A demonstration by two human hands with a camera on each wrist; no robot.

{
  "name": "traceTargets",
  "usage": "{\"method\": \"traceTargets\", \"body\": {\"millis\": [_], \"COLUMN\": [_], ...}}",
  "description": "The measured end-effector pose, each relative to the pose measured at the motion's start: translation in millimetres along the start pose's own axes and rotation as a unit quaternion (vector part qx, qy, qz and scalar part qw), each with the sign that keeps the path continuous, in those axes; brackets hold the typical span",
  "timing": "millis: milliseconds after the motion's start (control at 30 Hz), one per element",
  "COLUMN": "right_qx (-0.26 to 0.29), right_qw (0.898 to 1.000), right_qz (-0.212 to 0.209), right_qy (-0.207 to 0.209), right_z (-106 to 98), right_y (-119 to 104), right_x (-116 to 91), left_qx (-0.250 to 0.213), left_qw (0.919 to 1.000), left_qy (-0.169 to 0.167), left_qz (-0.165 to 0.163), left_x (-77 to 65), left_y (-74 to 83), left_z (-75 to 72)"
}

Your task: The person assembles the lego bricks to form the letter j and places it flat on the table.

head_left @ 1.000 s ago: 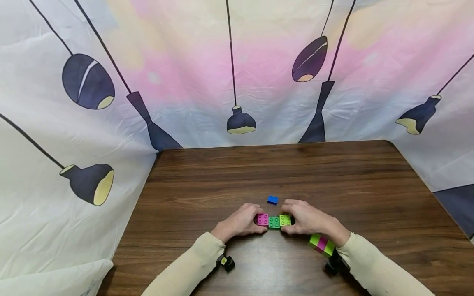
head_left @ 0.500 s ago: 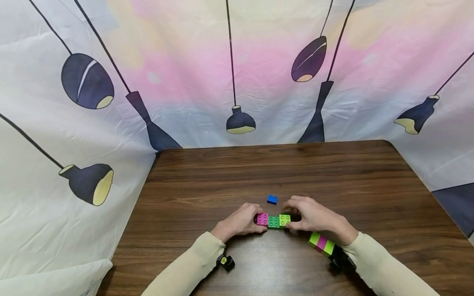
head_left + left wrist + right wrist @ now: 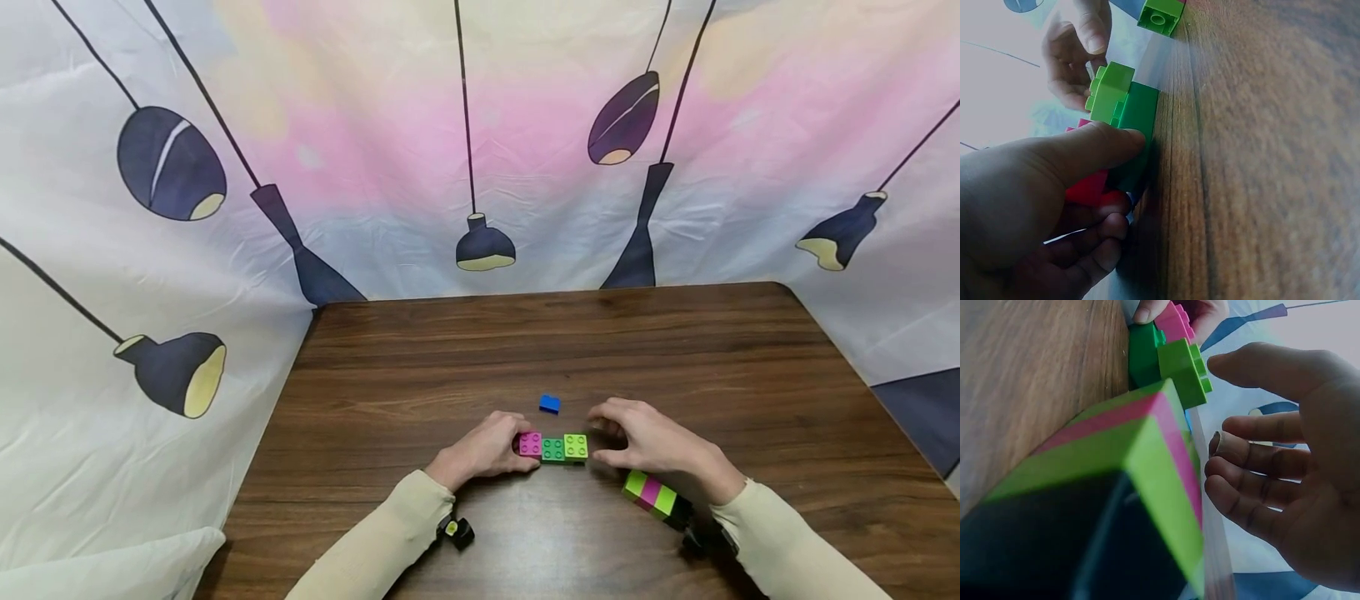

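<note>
A long green toy brick (image 3: 552, 450) lies on the table, with a pink brick (image 3: 529, 444) on its left end and a lime brick (image 3: 575, 447) on its right end. My left hand (image 3: 483, 446) holds the pink-and-green end. In the left wrist view its thumb presses on the green brick (image 3: 1141, 112) and the other fingers curl round the far side. My right hand (image 3: 660, 442) is just right of the lime brick, apart from it, its fingers loosely bent around nothing. In the right wrist view a gap separates thumb and lime brick (image 3: 1182, 372).
A small blue brick (image 3: 550, 404) lies beyond the joined bricks. Under the right forearm is a lime-and-pink striped brick stack (image 3: 650, 493) with a dark near end. A printed cloth (image 3: 420, 167) hangs behind the wooden table (image 3: 450, 350).
My right hand has let go of the lime brick and drawn back to the right, its fingers spreading apart. The left hand keeps its grip and the bricks stay in place.
</note>
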State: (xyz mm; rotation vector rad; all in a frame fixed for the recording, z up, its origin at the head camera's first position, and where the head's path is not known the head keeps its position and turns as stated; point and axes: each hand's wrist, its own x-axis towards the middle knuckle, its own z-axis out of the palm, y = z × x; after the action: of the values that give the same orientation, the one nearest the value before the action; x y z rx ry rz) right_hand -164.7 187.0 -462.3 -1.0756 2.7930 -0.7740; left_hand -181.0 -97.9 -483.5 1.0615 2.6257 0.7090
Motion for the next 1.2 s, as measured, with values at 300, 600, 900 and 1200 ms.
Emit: {"method": "traceTargets", "body": {"millis": [300, 600, 900, 1200], "right_qx": [0.011, 0.019, 0.039, 0.050], "right_qw": [0.999, 0.999, 0.998, 0.997], "right_qz": [0.036, 0.033, 0.030, -0.013], "right_qy": [0.004, 0.020, 0.034, 0.054], "right_z": [2.6, 6.5, 10.8, 14.3], "right_y": [8.4, 12.7, 17.4, 18.3], "right_x": [-19.4, -33.9, -46.8, -58.8], "left_qx": [-0.004, -0.005, -0.003, -0.004], "left_qw": [1.0000, 1.0000, 1.0000, 1.0000], "left_qy": [-0.001, -0.002, -0.005, -0.002], "left_qz": [-0.003, 0.002, 0.002, 0.005], "left_x": [0.0, 0.2, 0.2, -0.3], "left_y": [0.8, 0.4, 0.5, -0.1], "left_z": [-0.4, 0.1, -0.4, -0.5]}}
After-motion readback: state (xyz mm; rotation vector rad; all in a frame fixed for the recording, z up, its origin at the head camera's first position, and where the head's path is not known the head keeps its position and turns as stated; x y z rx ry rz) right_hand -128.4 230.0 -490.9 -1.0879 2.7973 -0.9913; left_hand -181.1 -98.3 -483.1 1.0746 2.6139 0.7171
